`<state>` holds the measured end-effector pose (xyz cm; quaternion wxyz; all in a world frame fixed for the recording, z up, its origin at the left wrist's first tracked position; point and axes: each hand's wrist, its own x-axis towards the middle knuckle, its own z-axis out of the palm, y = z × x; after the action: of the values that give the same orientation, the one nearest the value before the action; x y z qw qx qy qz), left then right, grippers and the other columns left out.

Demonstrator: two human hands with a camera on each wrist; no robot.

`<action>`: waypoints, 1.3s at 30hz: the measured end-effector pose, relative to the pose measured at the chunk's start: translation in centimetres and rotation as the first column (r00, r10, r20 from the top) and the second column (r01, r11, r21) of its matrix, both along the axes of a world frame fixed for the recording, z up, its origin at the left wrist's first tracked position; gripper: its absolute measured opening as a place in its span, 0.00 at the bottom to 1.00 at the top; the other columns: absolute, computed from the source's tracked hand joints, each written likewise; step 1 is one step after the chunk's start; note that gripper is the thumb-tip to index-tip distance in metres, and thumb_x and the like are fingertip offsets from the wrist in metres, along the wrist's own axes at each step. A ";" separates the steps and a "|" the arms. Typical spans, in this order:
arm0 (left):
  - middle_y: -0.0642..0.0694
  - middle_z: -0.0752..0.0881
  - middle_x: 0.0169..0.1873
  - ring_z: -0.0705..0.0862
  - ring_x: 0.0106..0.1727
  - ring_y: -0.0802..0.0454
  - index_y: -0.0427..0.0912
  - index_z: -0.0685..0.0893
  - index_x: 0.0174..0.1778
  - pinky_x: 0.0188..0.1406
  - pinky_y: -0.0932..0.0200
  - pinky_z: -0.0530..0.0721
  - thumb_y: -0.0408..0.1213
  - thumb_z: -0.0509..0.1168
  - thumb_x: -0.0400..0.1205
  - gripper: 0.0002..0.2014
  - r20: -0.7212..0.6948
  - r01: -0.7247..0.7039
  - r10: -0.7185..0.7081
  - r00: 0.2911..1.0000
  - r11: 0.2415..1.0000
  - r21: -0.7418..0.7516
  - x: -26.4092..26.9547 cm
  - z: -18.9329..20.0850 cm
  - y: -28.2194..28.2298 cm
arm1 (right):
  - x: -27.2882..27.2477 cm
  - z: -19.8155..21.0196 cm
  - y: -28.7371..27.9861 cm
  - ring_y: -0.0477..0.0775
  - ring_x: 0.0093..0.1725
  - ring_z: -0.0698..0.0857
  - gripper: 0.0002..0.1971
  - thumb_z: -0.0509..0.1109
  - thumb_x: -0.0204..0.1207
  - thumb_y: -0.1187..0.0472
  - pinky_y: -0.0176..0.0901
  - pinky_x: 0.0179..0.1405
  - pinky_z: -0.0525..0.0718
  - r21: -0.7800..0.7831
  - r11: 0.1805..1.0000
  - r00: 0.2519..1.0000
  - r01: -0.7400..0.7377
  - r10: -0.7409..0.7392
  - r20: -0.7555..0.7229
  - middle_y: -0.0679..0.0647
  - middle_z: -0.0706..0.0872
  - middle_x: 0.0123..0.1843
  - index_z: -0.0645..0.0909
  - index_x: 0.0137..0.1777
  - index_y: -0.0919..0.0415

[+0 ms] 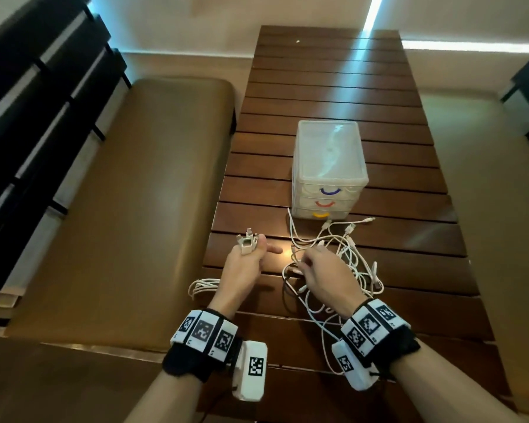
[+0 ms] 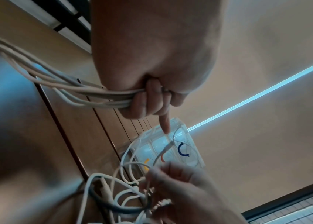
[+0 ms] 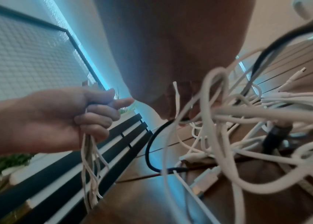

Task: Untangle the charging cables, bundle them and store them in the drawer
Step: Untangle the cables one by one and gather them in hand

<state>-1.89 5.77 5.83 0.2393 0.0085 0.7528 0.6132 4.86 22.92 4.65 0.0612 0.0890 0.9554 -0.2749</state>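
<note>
Left hand: the left hand (image 1: pixel 247 267) is clenched round a gathered bundle (image 2: pixel 86 97) of pale cable strands, forefinger pointing out; plug ends stick up above the fist, loops hang off the near table edge
Right hand: the right hand (image 1: pixel 324 274) is down in the tangle (image 1: pixel 339 257), fingers curled among the strands; it appears to pinch 1 white cable, though which one I cannot tell
Where the cables are: the loose heap lies on the slatted table (image 1: pixel 333 87), just in front of the drawer unit (image 1: pixel 329 166)
Drawer unit: clear plastic, 3 drawers with blue, red and yellow handles, all closed
Handling, weight: judged very light; a pull on 1 strand likely drags the whole heap
Handling, stiffness: limp and springy, so coils will try to open unless pinched
Handling, surface: smooth sheath, likely slippery in a loose fist
Mixed in: at least 1 black cable (image 3: pixel 151 145) runs through the white ones
Where to take hold: near a plug end, then feed it back through the loops; avoid tugging mid-length, which tightens knots
Weak spots: the connector necks, so avoid sharp bends there
</note>
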 end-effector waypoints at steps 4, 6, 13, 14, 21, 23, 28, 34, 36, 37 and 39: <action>0.58 0.69 0.17 0.67 0.19 0.63 0.43 0.94 0.50 0.19 0.69 0.65 0.48 0.61 0.88 0.18 -0.033 -0.047 0.049 0.998 0.997 0.060 0.5 1.0 0.9 | 0.0 1.9 -0.4 0.43 0.42 0.79 0.04 0.67 0.84 0.59 0.38 0.43 0.76 -0.160 0.987 0.989 -0.002 -0.022 -0.149 0.41 0.79 0.39 0.81 0.48 0.55; 0.59 0.75 0.15 0.72 0.18 0.65 0.41 0.93 0.52 0.21 0.75 0.67 0.43 0.65 0.87 0.13 -0.087 -0.041 0.049 0.995 0.994 0.100 0.8 1.7 1.2 | 0.1 2.7 -0.9 0.39 0.42 0.76 0.03 0.68 0.84 0.59 0.35 0.42 0.75 -0.187 0.982 0.971 -0.009 -0.036 -0.237 0.37 0.75 0.38 0.82 0.49 0.55; 0.37 0.93 0.42 0.92 0.46 0.46 0.33 0.91 0.50 0.47 0.54 0.89 0.46 0.75 0.73 0.19 -0.087 -0.014 0.035 0.996 0.973 0.229 1.1 2.2 1.8 | -0.5 4.5 -2.1 0.43 0.54 0.88 0.15 0.68 0.79 0.70 0.39 0.55 0.86 -0.497 0.854 0.928 -0.151 -0.051 -0.370 0.43 0.91 0.53 0.88 0.59 0.55; 0.37 0.93 0.42 0.92 0.47 0.45 0.33 0.91 0.50 0.48 0.51 0.89 0.46 0.74 0.74 0.19 -0.076 -0.016 0.035 0.997 0.972 0.236 1.2 2.1 1.9 | -0.5 4.4 -2.0 0.42 0.53 0.88 0.14 0.69 0.79 0.70 0.39 0.54 0.86 -0.513 0.845 0.933 -0.152 -0.047 -0.356 0.43 0.91 0.53 0.88 0.59 0.55; 0.47 0.89 0.30 0.87 0.33 0.55 0.38 0.90 0.39 0.33 0.62 0.84 0.50 0.68 0.79 0.17 -0.013 -0.053 0.057 0.998 0.975 0.214 1.8 1.9 2.3 | 0.0 3.5 -1.7 0.36 0.36 0.84 0.09 0.75 0.78 0.64 0.26 0.37 0.74 -0.517 0.850 0.964 -0.098 -0.048 -0.262 0.36 0.87 0.39 0.84 0.38 0.53; 0.46 0.86 0.30 0.85 0.34 0.53 0.43 0.87 0.35 0.34 0.56 0.83 0.56 0.68 0.77 0.18 0.025 -0.046 0.042 0.999 0.982 0.185 1.9 1.7 2.5 | 0.0 3.6 -1.6 0.36 0.41 0.86 0.07 0.75 0.77 0.64 0.30 0.44 0.79 -0.522 0.845 0.964 -0.120 -0.026 -0.265 0.37 0.89 0.41 0.86 0.38 0.55; 0.45 0.92 0.43 0.91 0.49 0.48 0.48 0.90 0.43 0.54 0.45 0.89 0.61 0.61 0.80 0.21 0.000 -0.030 0.030 1.000 0.995 0.099 1.7 0.6 2.2 | 0.0 3.4 -1.3 0.42 0.55 0.88 0.03 0.76 0.78 0.62 0.40 0.56 0.86 -0.457 0.869 0.968 -0.190 0.088 -0.236 0.45 0.90 0.58 0.90 0.48 0.58; 0.41 0.91 0.35 0.92 0.46 0.44 0.35 0.90 0.46 0.58 0.52 0.87 0.55 0.48 0.88 0.31 0.040 -0.149 0.144 0.989 0.933 0.328 0.0 3.7 0.8 | 0.1 2.3 -0.5 0.44 0.33 0.78 0.15 0.68 0.82 0.46 0.40 0.32 0.71 -0.100 0.977 0.981 -0.186 0.190 0.027 0.45 0.81 0.33 0.81 0.37 0.53; 0.46 0.78 0.20 0.85 0.26 0.48 0.35 0.89 0.41 0.45 0.54 0.90 0.54 0.48 0.88 0.31 0.073 -0.221 0.211 0.975 0.866 0.448 -1.1 5.4 -0.6 | 0.5 2.0 0.0 0.48 0.37 0.80 0.17 0.64 0.84 0.44 0.46 0.38 0.79 -0.030 0.979 0.980 -0.201 0.201 0.001 0.48 0.82 0.36 0.80 0.39 0.54; 0.49 0.72 0.17 0.77 0.20 0.53 0.37 0.90 0.38 0.34 0.57 0.88 0.54 0.48 0.89 0.32 0.076 -0.245 0.239 0.968 0.838 0.487 -1.6 6.2 -1.6 | 0.6 1.9 0.3 0.49 0.37 0.81 0.17 0.63 0.85 0.44 0.48 0.40 0.81 -0.012 0.981 0.981 -0.196 0.196 -0.008 0.48 0.83 0.36 0.79 0.39 0.53; 0.53 0.66 0.15 0.66 0.16 0.59 0.42 0.91 0.32 0.21 0.64 0.75 0.55 0.48 0.89 0.33 0.100 -0.311 0.308 0.946 0.781 0.542 -2.8 7.3 -3.7 | 0.6 1.8 1.5 0.51 0.38 0.83 0.16 0.62 0.85 0.45 0.49 0.43 0.82 0.059 0.981 0.983 -0.182 0.182 0.008 0.49 0.85 0.35 0.79 0.40 0.53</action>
<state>-4.72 2.05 13.17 0.1249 -0.0483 0.5346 0.8344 5.44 24.39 6.40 0.0848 0.0032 0.9672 -0.2392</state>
